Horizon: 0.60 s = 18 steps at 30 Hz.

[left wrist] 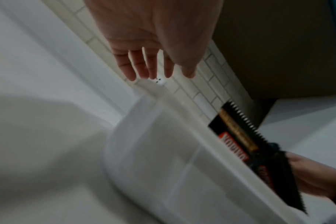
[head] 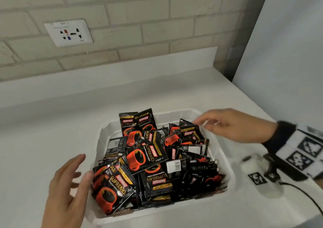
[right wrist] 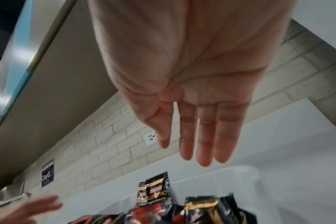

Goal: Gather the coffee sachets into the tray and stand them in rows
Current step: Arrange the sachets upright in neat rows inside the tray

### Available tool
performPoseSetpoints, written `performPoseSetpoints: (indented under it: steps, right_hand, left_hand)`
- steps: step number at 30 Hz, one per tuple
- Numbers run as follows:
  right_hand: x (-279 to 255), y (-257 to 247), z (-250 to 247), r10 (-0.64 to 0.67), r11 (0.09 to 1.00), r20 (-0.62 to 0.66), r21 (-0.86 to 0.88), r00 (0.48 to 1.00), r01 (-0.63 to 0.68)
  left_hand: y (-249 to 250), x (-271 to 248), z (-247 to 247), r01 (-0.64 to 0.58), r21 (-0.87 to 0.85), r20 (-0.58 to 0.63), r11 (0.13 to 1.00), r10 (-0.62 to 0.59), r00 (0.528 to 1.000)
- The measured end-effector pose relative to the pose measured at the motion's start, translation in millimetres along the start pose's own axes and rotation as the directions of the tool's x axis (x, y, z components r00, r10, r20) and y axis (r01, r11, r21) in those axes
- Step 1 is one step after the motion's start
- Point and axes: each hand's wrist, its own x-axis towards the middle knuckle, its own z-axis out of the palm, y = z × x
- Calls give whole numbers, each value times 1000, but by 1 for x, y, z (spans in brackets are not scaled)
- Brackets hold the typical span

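a: the left hand is sitting lowest in the head view, nearest the camera, fingers straight and spread. is it gripping anything?

b: nothing. it is hovering at the tray's near-left side, and the thumb tip is lying right against the corner of one sachet; whether it is actually touching is hard to tell. the left wrist view is showing the same fingers apart and empty above the tray wall.

a: and the right hand?

b: it is reaching over the far-right corner of the white tray, fingers loosely extended with small gaps between them, holding nothing. its fingertips are hanging just above the sachets there. the right wrist view is confirming an empty palm.

a: where are the coffee sachets lying?

b: all that are showing are inside the tray, heaped and overlapping at every angle, some face up, some showing barcodes. none is lying on the white counter in view.

a: so the gathering is looking finished?

b: seemingly, yes. the standing is barely begun: only two sachets at the far edge are leaning upright, side by side. the rest is waiting to be sorted into rows, which is probably the bulk of the work.
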Motion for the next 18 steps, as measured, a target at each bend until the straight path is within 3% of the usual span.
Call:
performPoseSetpoints:
  steps: [2, 4, 6, 10, 14, 18]
  right_hand:
    - [20, 0, -10, 43, 997, -12, -67, 999, -44]
    - [44, -1, -13, 109, 986, 65, -135, 992, -100]
    - [65, -3, -8, 191, 963, 175, -225, 966, -149]
    - [92, -16, 11, 306, 906, 329, -388, 893, -167]
    - [103, -23, 25, 328, 901, 316, -389, 890, -194]
    - [105, -25, 33, 402, 870, 329, -429, 854, -244]
  left_hand:
    - [15, 4, -7, -205, 2, 106, 979, 203, 973]
    - [25, 5, -3, -397, 76, 240, 915, 370, 897]
    - [25, 3, 1, -530, 167, 348, 831, 453, 821]
    - [5, -8, 2, -466, 276, 404, 841, 338, 850]
    - [-6, -25, 9, -356, 262, 500, 897, 189, 845]
    - [-7, -31, 15, -318, 264, 423, 910, 187, 886]
